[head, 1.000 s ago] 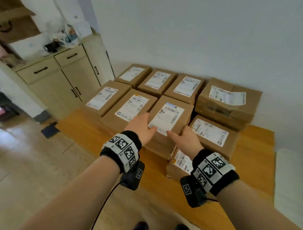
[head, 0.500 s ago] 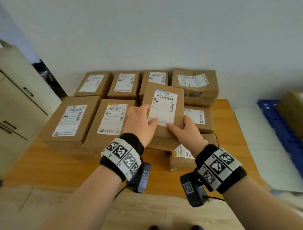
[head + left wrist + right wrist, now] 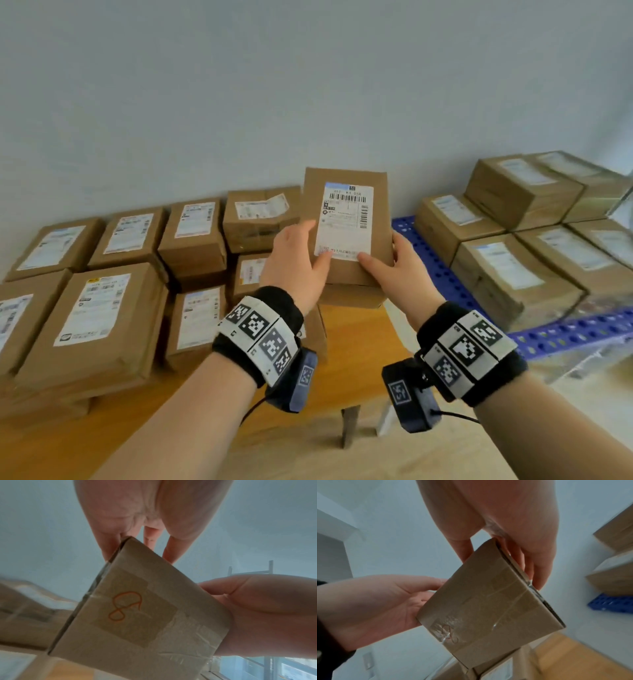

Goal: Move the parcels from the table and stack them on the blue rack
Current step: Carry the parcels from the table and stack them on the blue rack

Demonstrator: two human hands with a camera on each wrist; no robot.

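I hold one brown cardboard parcel point(image 3: 346, 219) with a white shipping label in the air, above the table's right end. My left hand point(image 3: 297, 260) grips its left side with the thumb on the label. My right hand point(image 3: 394, 265) grips its right side, thumb on top as well. In the left wrist view the parcel's point(image 3: 137, 615) taped end carries an orange scrawl. The right wrist view shows the parcel point(image 3: 488, 608) from below, between both hands. The blue rack point(image 3: 442, 274) stands to the right with several parcels point(image 3: 507, 270) stacked on it.
Several more labelled parcels point(image 3: 99, 308) cover the wooden table point(image 3: 346, 346) to the left, some stacked two high. A pale wall runs behind everything. The rack's blue front rail point(image 3: 575, 334) lies low at the right, close to the table's right edge.
The parcel has come up off the pile on the table and moved right toward the rack, held by both hands. The head view has swung right, bringing the stacked rack into sight.
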